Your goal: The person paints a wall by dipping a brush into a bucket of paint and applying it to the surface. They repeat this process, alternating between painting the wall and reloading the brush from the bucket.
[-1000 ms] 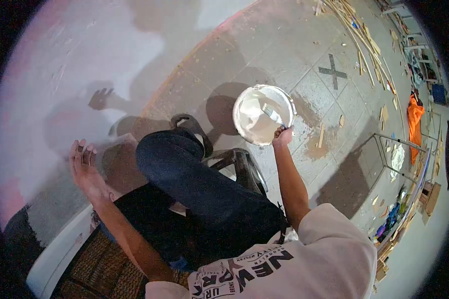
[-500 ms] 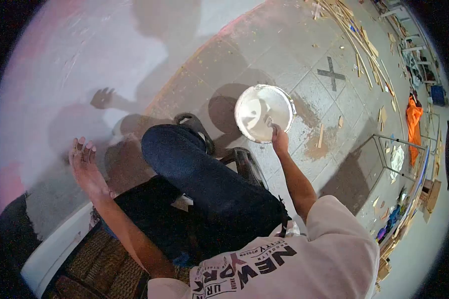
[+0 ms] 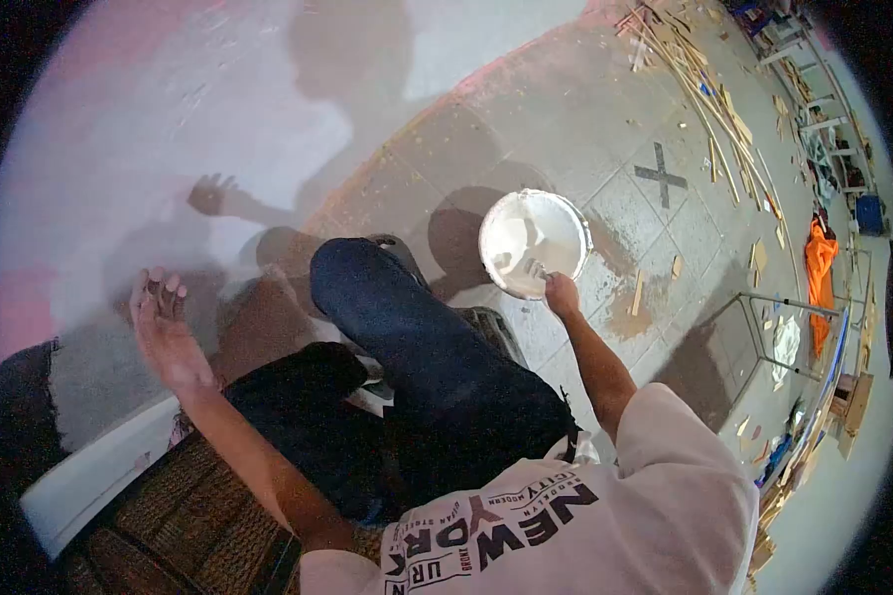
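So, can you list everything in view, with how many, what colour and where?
Bucket: one, white, on the floor ahead
Brush: one, pale bristles, at the bucket's mouth
Wall: one, whitish with pink patches, left
Floor: one, grey tiles, centre and right
Tape cross: one, dark, on the floor
Wood pieces: many, tan, scattered right
Cloth: one, orange, far right
Metal frame: one, grey, right
Woven surface: one, brown, lower left
Small clutter: uncountable, mixed colours, far right
Shirt: one, pale with dark lettering, bottom
Trousers: one pair, dark blue, centre
Left hand: one, bare, open, left
Right hand: one, bare, gripping the brush
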A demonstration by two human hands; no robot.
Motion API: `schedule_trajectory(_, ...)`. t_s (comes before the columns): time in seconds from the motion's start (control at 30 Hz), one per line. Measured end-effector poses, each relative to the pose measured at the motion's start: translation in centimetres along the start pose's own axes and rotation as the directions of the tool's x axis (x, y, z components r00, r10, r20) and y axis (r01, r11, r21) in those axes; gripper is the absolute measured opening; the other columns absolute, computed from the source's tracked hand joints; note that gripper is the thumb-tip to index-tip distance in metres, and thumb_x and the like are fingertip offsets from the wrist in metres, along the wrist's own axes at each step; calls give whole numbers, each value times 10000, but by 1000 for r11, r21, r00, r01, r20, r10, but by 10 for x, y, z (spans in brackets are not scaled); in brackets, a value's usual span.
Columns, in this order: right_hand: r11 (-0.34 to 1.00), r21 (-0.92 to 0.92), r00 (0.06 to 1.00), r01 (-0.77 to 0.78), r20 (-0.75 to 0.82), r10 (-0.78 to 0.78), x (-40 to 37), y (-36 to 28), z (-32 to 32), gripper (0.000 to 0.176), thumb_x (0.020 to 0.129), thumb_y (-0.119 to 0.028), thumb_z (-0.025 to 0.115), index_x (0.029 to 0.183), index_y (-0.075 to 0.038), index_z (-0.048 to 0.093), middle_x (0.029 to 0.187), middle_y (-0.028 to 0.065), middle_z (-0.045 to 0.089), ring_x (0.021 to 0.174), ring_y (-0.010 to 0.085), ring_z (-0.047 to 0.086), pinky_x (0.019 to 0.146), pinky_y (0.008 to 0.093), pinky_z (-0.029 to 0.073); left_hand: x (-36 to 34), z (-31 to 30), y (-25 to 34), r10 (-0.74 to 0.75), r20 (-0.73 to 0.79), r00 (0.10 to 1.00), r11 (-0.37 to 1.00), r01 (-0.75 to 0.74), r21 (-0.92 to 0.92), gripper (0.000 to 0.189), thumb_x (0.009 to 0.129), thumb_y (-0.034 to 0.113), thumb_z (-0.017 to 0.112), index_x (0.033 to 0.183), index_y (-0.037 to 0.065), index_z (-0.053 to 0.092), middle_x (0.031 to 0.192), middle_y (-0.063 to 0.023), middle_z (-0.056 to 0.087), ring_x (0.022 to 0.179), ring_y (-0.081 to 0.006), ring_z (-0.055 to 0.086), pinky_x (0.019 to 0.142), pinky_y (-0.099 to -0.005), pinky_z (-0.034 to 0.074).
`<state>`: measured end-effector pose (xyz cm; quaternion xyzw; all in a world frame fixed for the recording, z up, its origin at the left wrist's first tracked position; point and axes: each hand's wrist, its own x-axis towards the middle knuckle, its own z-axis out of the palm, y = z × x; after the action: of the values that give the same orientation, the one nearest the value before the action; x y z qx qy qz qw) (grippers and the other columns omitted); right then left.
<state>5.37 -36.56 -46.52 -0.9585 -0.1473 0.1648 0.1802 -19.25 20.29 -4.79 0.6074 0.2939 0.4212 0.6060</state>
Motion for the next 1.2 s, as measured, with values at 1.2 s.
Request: schedule_trajectory(1.2, -448, 821, 587, -355, -177, -790, 43, -713, -357, 236, 1032, -143, 641, 1167, 46, 599, 1046, 124, 655, 1001, 224, 643, 858, 351, 595, -47, -213, -26, 110, -274, 955, 906, 17, 423, 270, 1084, 221, 533, 1257, 38, 633, 1159, -116, 699, 1016, -245, 695, 901, -371, 523)
